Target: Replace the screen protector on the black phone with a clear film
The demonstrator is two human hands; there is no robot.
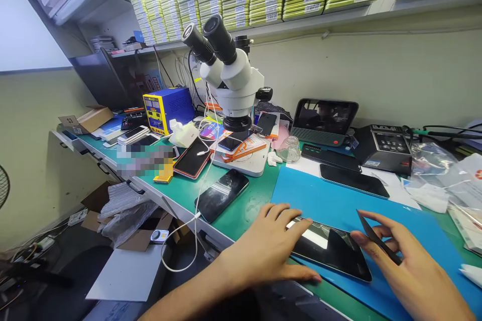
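Observation:
A smartphone (pixel 331 251) with a glossy black screen lies face up on the blue mat (pixel 297 188), its glass reflecting a bright light. Across the phone's left end reaches my left hand (pixel 276 238). Its fingers are spread, with the index finger over the screen and the thumb out in front of the near edge. My right hand (pixel 408 261) is at the phone's right end, closed around a slim black pointed tool (pixel 376 239). The tool is tilted, its point up beside my index finger; its exact kind is unclear. My right thumb is close to the phone's far right corner.
Beyond the mat lie another dark phone (pixel 354 180) and a glass jar (pixel 290 149). A microscope (pixel 237 80) stands at the back. To the left, a phone (pixel 222 194) with a white cable (pixel 184 221) lies near the bench edge; the cable hangs over it.

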